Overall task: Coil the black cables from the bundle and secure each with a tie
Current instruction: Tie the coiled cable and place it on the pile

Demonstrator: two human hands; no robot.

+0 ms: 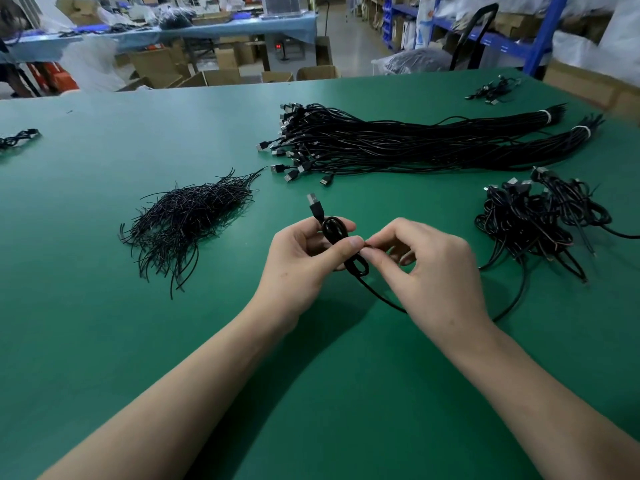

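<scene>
Green worktop (104, 341), both bare forearms reaching in from the bottom edge. The left hand (301, 261) holds a black USB cable (334, 233) wound into a small, narrow coil just above the worktop, near the centre. Its thumb is pressed across the coil's middle and its fingers (343, 225) are curled behind, so the coil is clamped between them. The USB plug (315, 204) sticks up and away past the top of the left hand. The right hand (429, 268) meets the left at the coil: thumb and forefinger are pinched together on the cable right beside the left thumb tip, the other fingers loosely curled. Cannot tell whether a tie is also in that pinch.

The cable's loose tail (384, 299) runs from the bottom of the coil, passes under the right hand and lies on the worktop to the right.

Left of the hands is a pile of black twist ties (187, 220), messy and fanned out. Beyond the hands lies the long bundle (398, 143) of uncoiled black cables, plugs spread at its left end, far ends bound with white bands (547, 116). To the right is a heap of coiled cables (540, 220). A few more cables (493, 90) sit at the far right corner, and one cable (19, 136) at the left edge. Cardboard boxes and blue shelving stand behind.
</scene>
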